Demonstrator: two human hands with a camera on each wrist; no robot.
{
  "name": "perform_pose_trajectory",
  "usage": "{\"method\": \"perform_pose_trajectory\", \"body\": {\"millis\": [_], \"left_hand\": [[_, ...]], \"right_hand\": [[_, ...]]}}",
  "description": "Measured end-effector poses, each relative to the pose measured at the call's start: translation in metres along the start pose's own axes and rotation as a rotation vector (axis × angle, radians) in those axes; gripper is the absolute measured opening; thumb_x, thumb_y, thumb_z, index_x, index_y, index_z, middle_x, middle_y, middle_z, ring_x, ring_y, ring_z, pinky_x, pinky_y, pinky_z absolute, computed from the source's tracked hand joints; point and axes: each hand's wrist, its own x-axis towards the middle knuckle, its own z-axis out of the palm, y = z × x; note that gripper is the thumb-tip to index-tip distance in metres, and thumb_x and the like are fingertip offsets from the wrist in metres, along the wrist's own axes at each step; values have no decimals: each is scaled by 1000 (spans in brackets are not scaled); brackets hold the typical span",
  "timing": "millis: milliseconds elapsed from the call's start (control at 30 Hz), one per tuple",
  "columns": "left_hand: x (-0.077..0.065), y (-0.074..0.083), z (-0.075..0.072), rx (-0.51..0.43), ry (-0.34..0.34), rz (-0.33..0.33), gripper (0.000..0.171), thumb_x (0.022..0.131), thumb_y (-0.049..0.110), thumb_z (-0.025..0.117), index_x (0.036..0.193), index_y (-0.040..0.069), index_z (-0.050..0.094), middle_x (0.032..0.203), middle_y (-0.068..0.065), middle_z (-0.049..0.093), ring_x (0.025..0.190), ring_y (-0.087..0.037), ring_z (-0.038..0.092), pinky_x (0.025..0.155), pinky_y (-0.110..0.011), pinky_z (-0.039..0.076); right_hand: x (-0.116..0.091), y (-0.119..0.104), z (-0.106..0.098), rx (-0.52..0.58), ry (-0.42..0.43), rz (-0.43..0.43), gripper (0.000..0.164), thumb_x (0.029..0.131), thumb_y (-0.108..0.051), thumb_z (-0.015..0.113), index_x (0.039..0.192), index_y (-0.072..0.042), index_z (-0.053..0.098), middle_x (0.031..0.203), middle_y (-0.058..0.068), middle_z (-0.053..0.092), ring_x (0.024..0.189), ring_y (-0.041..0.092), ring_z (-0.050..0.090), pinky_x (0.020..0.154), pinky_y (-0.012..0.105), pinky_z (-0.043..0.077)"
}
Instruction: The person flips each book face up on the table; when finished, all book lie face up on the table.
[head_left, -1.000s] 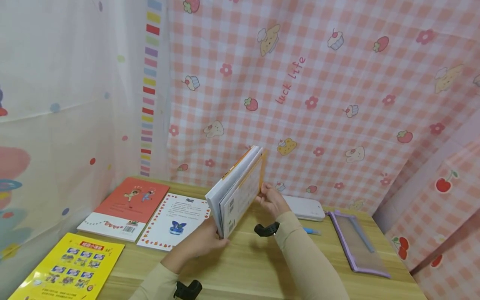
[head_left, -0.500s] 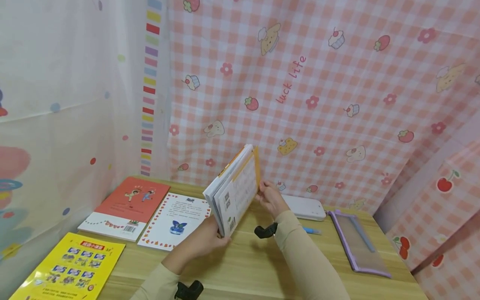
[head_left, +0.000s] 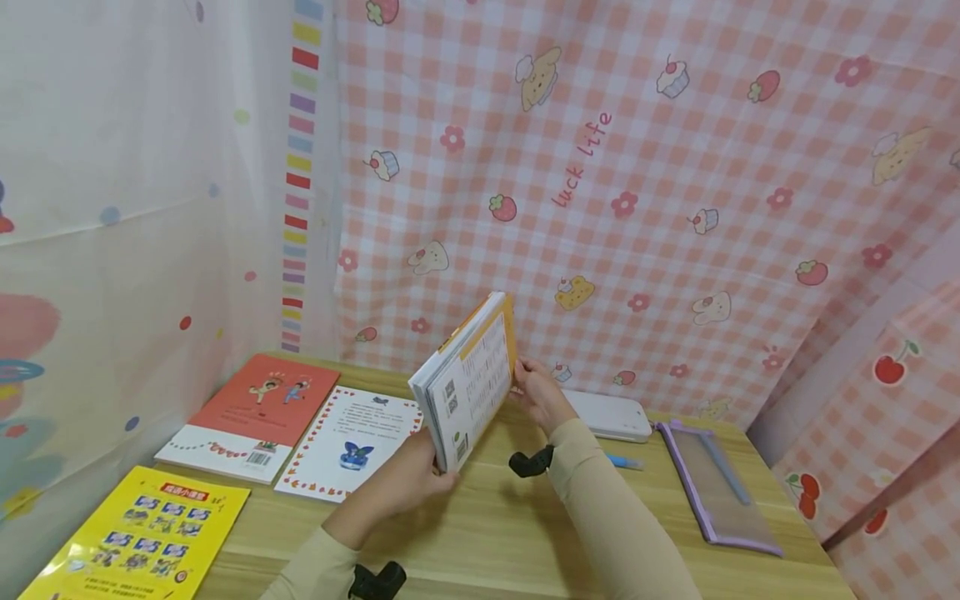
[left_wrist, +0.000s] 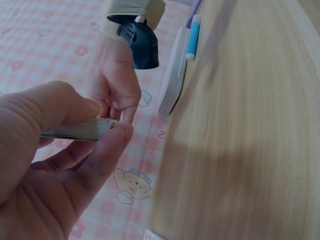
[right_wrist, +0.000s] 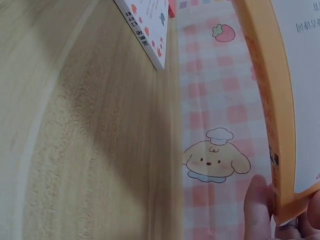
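Note:
Both hands hold a book (head_left: 476, 379) upright and slanted above the table, its white back cover with an orange spine turned to the right. My left hand (head_left: 405, 483) grips the lower near corner, thumb on one cover and fingers on the other. The left wrist view shows the page block (left_wrist: 82, 130) pinched between that thumb and fingers. At the spine edge, my right hand (head_left: 542, 396) holds the book's far lower corner. In the right wrist view the orange spine (right_wrist: 277, 115) rises above the right fingertips.
On the wooden table (head_left: 480, 550), a red-and-white book (head_left: 251, 408), a white bordered book (head_left: 352, 442) and a yellow book (head_left: 142, 533) lie left. A white case (head_left: 607, 417), a blue pen (head_left: 624, 462) and a purple-edged mesh pouch (head_left: 720, 487) lie right. A checkered curtain (head_left: 637, 167) hangs behind.
The book has turned slightly, so more of its back cover faces the head camera. It has shifted a little left, and the right hand has moved a little with it.

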Motion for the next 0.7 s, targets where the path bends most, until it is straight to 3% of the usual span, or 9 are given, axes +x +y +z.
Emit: {"method": "perform_pose_trajectory", "body": {"millis": [200, 367, 700], "left_hand": [[0, 0, -1, 9, 9, 3, 81, 84, -4, 71, 153, -9, 29, 142, -31, 52, 121, -39, 61, 92, -43, 56], [0, 2, -3, 10, 3, 0, 84, 84, -4, 70, 155, -7, 25, 145, -30, 49, 125, -40, 58, 94, -44, 55], [1, 2, -2, 0, 3, -8, 83, 83, -4, 70, 155, -6, 27, 146, -27, 49, 128, -40, 55, 101, -48, 51]], "right_hand": [[-1, -5, -2, -51, -6, -2, 44, 109, -16, 43, 151, 0, 42, 110, 7, 52, 92, 17, 54, 91, 39, 47], [-3, -8, -4, -132, 6, -13, 40, 109, -15, 44, 148, -3, 48, 114, 9, 54, 97, 20, 55, 98, 44, 45], [-3, -12, 2, -117, 53, -12, 36, 107, -12, 49, 142, -5, 56, 116, 8, 55, 93, 18, 54, 83, 35, 50]]}}
